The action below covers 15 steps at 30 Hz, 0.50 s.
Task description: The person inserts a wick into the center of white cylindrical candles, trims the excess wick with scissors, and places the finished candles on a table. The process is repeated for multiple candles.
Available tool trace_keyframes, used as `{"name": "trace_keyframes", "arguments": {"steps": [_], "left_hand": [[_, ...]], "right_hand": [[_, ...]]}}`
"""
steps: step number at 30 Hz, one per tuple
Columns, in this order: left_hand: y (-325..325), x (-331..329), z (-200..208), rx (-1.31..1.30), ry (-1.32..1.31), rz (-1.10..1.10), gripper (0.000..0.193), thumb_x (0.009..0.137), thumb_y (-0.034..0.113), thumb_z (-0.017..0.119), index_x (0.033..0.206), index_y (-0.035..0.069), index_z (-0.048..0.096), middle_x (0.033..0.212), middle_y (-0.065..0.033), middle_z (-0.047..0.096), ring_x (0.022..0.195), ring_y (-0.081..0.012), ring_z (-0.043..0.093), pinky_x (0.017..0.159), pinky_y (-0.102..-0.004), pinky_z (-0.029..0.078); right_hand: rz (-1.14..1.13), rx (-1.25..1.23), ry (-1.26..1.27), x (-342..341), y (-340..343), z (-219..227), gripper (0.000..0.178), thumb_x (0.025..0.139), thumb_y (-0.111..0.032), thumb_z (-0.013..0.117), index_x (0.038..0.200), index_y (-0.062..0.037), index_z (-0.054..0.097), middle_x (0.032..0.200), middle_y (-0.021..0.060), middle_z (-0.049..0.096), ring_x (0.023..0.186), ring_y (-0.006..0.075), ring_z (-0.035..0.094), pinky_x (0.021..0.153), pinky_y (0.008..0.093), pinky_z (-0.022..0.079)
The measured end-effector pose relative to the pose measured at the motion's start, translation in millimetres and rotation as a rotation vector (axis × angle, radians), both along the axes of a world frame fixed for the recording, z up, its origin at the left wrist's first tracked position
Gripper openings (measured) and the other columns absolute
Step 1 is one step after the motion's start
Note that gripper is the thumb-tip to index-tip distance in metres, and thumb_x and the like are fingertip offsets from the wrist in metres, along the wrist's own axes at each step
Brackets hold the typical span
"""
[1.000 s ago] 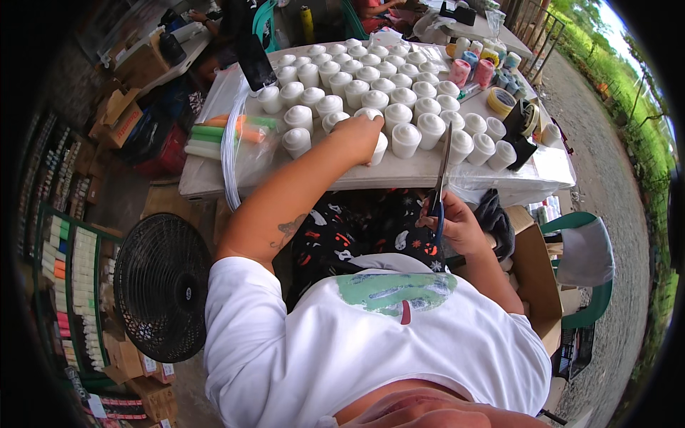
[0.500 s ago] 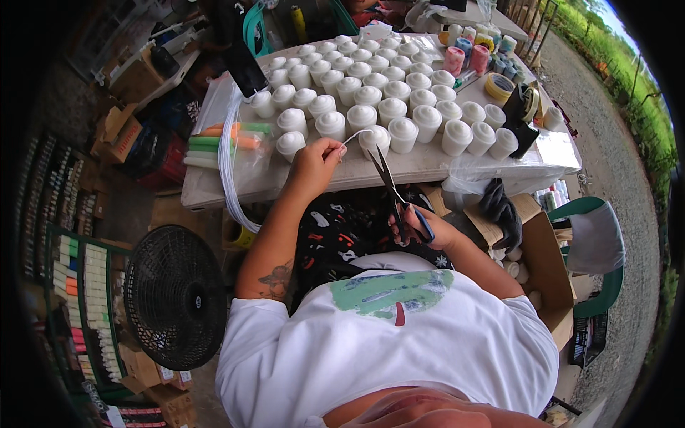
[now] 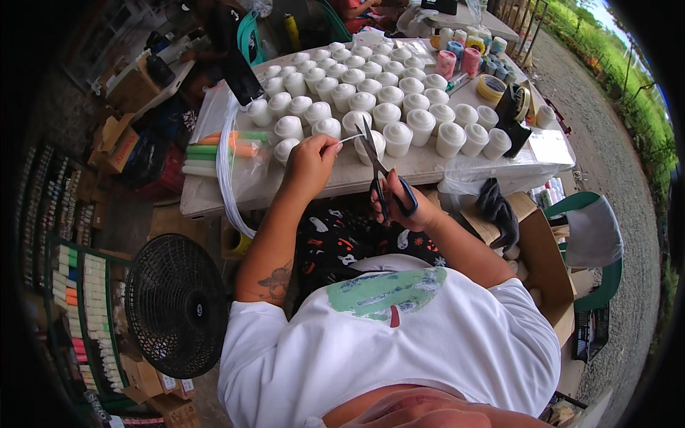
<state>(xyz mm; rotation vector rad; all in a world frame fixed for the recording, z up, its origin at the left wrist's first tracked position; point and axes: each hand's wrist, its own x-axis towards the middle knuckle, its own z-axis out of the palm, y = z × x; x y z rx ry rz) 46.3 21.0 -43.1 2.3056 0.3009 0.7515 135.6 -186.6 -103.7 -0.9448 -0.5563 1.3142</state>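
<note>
My left hand (image 3: 312, 162) pinches a short white wick (image 3: 349, 138) between thumb and fingers, just above the table's near edge. My right hand (image 3: 408, 203) is closed round the dark handles of a pair of scissors (image 3: 377, 170). The scissors point up and away from me with their blades parted, and the wick's free end reaches the blades. Behind them stand rows of white candles (image 3: 397, 138) with domed tops, upright on the table. One candle sits directly beneath the blades and is partly covered by them.
A bundle of long white wicks (image 3: 226, 171) hangs over the near edge of the table (image 3: 285, 187), beside bagged green and orange candles (image 3: 227, 148). Tape rolls (image 3: 490, 88) lie at the right. A black fan (image 3: 175, 307) stands left; an open cardboard box (image 3: 548, 250) is at my right.
My right hand has raised the scissors, bringing the blades to the wick. In my left hand the wick has turned from pointing upward to lying nearly level.
</note>
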Motion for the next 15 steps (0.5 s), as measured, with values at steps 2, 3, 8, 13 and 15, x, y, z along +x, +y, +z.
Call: {"name": "trace_keyframes", "arguments": {"steps": [2, 3, 8, 13, 15], "left_hand": [[-0.4, -0.5, 0.7, 0.002, 0.001, -0.005, 0.014, 0.084, 0.014, 0.066, 0.088, 0.001, 0.066, 0.084, -0.0179, 0.066, 0.077, -0.0332, 0.065, 0.069, -0.0385, 0.050], [-1.2, -0.7, 2.0, 0.003, 0.002, -0.007, 0.014, 0.084, 0.014, 0.066, 0.088, 0.001, 0.066, 0.084, -0.0179, 0.066, 0.077, -0.0332, 0.065, 0.069, -0.0386, 0.050], [-4.9, 0.6, 6.1, 0.000, 0.013, -0.004, 0.014, 0.083, 0.014, 0.066, 0.087, 0.001, 0.066, 0.083, -0.0181, 0.066, 0.077, -0.0339, 0.064, 0.068, -0.0391, 0.050], [-2.3, 1.7, 2.4, -0.042, 0.000, 0.004, 0.012, 0.085, 0.013, 0.064, 0.088, 0.001, 0.065, 0.078, -0.0152, 0.065, 0.071, -0.0267, 0.064, 0.065, -0.0347, 0.049], [1.4, -2.1, 0.9, -0.182, -0.009, 0.028, 0.012, 0.086, 0.013, 0.064, 0.089, 0.002, 0.064, 0.072, -0.0114, 0.063, 0.065, -0.0229, 0.061, 0.063, -0.0326, 0.049]], "right_hand": [[0.005, -0.002, 0.012, 1.1, 0.0, 0.9, 0.058, 0.087, -0.069, 0.043, 0.092, -0.0120, 0.054, 0.079, 0.0004, 0.054, 0.065, 0.0144, 0.055, 0.057, 0.0262, 0.040], [0.003, -0.011, 0.008, 1.9, -0.2, 1.0, 0.058, 0.087, -0.069, 0.043, 0.092, -0.0121, 0.054, 0.079, 0.0004, 0.054, 0.065, 0.0144, 0.055, 0.057, 0.0263, 0.040], [-0.064, -0.067, -0.050, 1.2, -0.1, 5.9, 0.055, 0.088, -0.066, 0.046, 0.089, -0.0113, 0.053, 0.073, 0.0006, 0.053, 0.058, 0.0126, 0.053, 0.051, 0.0243, 0.039], [-0.246, -0.029, -0.250, 2.5, -10.0, 16.8, 0.045, 0.092, -0.053, 0.052, 0.082, -0.0090, 0.053, 0.066, 0.0013, 0.051, 0.055, 0.0105, 0.051, 0.047, 0.0251, 0.042], [-0.286, 0.054, -0.374, 8.0, -27.4, 23.4, 0.039, 0.093, -0.044, 0.056, 0.086, -0.0057, 0.055, 0.069, 0.0020, 0.053, 0.058, 0.0107, 0.053, 0.054, 0.0263, 0.047]]}}
